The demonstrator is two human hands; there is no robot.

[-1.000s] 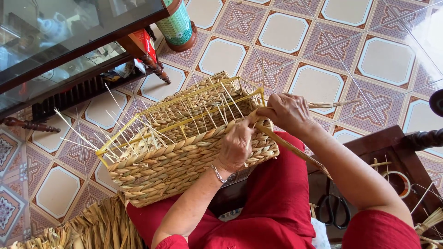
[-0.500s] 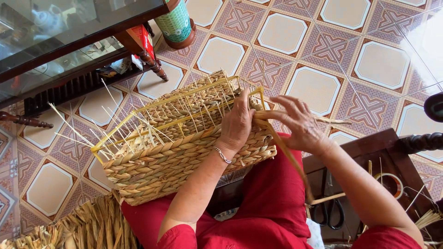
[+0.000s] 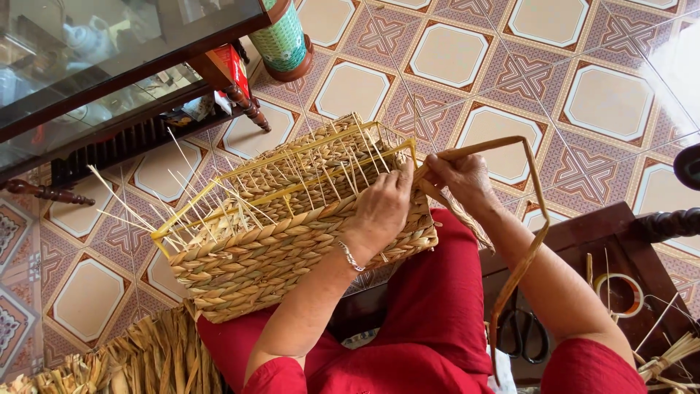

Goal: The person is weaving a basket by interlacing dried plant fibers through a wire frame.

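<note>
The basket [image 3: 292, 226] sits tilted on the lap, open side away, so its rim is in easy reach. Left hand [image 3: 383, 208] clamps the near corner to steady it, while the right hand [image 3: 463, 179] pinches a long strand [image 3: 529, 241] at the rim, its slack looping down past the knee.

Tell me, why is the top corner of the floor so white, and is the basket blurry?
Head view: bright light washes out the floor tiles at the upper right; the glass cabinet top shows hazy reflections; the woven basket, the left hand and the right hand pulling the straw strand look sharp, with soft shadows under them.
</note>
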